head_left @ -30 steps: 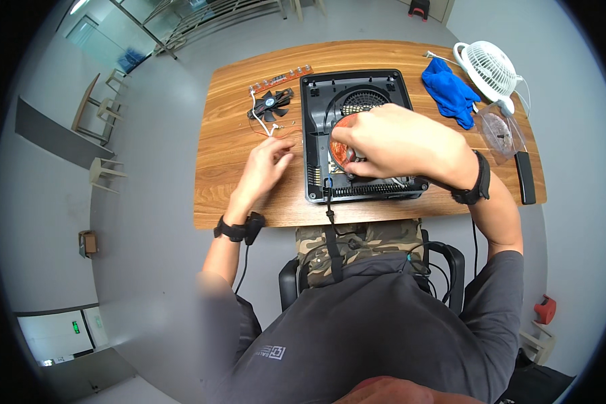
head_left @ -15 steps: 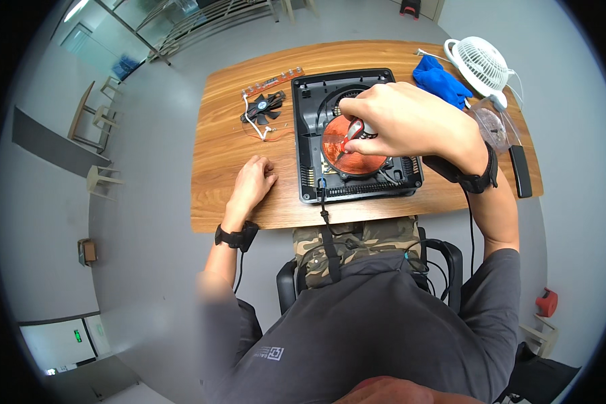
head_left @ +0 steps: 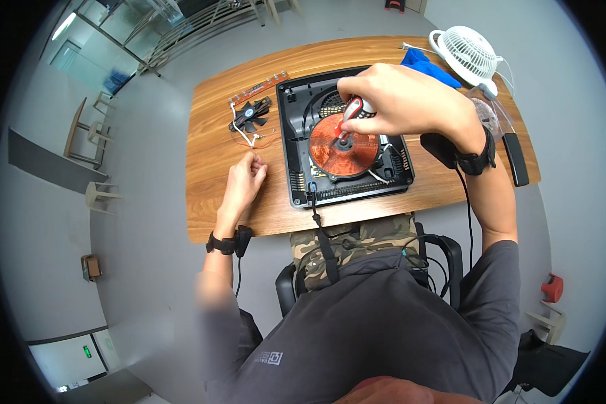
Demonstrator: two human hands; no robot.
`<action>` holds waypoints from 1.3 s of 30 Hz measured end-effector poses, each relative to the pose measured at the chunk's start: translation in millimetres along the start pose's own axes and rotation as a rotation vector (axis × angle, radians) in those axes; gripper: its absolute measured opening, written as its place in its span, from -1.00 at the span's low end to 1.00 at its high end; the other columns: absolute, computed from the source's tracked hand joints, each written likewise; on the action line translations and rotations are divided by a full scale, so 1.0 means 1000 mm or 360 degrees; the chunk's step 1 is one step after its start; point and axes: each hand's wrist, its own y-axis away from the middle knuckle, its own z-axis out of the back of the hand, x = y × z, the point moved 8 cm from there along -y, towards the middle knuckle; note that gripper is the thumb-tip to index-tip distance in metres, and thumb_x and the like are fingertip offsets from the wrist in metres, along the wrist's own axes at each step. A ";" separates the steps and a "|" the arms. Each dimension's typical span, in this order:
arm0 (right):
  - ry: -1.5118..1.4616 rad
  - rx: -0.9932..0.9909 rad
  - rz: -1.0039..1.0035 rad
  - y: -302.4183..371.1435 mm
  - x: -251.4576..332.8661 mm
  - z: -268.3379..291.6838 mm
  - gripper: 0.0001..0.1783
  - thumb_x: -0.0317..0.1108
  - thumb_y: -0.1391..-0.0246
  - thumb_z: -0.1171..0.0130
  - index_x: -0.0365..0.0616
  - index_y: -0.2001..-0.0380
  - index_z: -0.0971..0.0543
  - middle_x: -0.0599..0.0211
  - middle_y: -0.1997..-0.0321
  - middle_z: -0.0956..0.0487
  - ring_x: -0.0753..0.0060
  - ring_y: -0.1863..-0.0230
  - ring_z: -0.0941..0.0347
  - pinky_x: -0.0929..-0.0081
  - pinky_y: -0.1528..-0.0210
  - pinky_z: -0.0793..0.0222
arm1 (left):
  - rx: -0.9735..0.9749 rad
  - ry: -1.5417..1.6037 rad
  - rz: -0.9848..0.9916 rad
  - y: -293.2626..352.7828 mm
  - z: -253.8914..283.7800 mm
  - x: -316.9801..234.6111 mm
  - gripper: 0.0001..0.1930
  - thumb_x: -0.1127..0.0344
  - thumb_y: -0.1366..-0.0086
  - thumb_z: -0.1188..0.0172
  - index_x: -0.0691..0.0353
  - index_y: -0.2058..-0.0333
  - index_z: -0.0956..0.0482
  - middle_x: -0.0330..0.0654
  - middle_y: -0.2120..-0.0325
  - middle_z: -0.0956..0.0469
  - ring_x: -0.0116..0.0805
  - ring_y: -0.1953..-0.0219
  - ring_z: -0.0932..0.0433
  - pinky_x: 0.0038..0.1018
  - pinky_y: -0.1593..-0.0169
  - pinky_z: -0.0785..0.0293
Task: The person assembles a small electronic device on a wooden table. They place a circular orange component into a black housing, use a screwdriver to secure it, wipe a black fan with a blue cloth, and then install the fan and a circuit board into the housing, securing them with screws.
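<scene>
My right hand (head_left: pixel 404 101) is closed around the red and white handle of a screwdriver (head_left: pixel 350 113). It holds the tool tilted over the round copper coil (head_left: pixel 340 159), with its lower end at the coil's dark centre; whether the tip touches is hard to tell. The coil sits inside an open black induction cooker casing (head_left: pixel 293 145), which lies on the wooden table. Left of the casing, my left hand (head_left: pixel 244 180) rests on the tabletop, fingers curled in and nothing visible in them. Nearby lies a small black fan (head_left: pixel 250 116) with thin wires.
A narrow orange circuit board (head_left: pixel 259 89) lies behind the loose fan. At the back right are a blue cloth (head_left: pixel 429 67), a white desk fan (head_left: pixel 466 54) and a clear round container (head_left: pixel 486 116). A black bar-shaped object (head_left: pixel 516 159) lies near the table's right edge.
The whole view has shifted slightly, so the table and casing appear turned and farther left. My right hand still grips the screwdriver over the coil. My left hand stays on the table.
</scene>
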 end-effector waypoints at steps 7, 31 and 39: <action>-0.0048 0.0014 -0.0049 -0.006 -0.015 0.013 -0.55 -0.04 -0.10 -0.34 -0.30 0.26 -0.61 -0.08 0.47 -0.64 -0.13 0.36 -0.63 0.09 0.27 -0.55 | 0.0173 0.0139 -0.0288 -0.030 0.000 -0.086 -0.76 0.40 -0.33 -0.33 0.29 0.05 -0.71 -0.11 0.28 -0.76 -0.44 0.29 -0.69 -0.46 0.14 -0.61; -0.0127 -0.0120 0.0011 0.002 -0.025 0.019 -0.53 -0.05 -0.11 -0.34 -0.33 0.27 -0.61 -0.11 0.52 -0.60 -0.17 0.40 -0.60 0.08 0.31 -0.52 | 0.0270 0.0439 -0.0315 -0.056 -0.046 -0.127 -0.85 0.43 -0.29 -0.35 0.35 0.22 -0.62 -0.14 0.42 -0.71 -0.46 0.34 -0.70 -0.49 0.20 -0.63; -0.0099 -0.0056 -0.0030 0.003 -0.023 0.016 -0.59 -0.10 -0.16 -0.29 -0.32 0.40 -0.54 -0.01 0.51 -0.59 -0.06 0.41 -0.59 0.15 0.33 -0.45 | 0.0271 0.0459 -0.0343 -0.052 -0.044 -0.132 -0.86 0.45 -0.28 -0.35 0.35 0.22 -0.62 -0.14 0.42 -0.71 -0.46 0.36 -0.69 -0.50 0.22 -0.63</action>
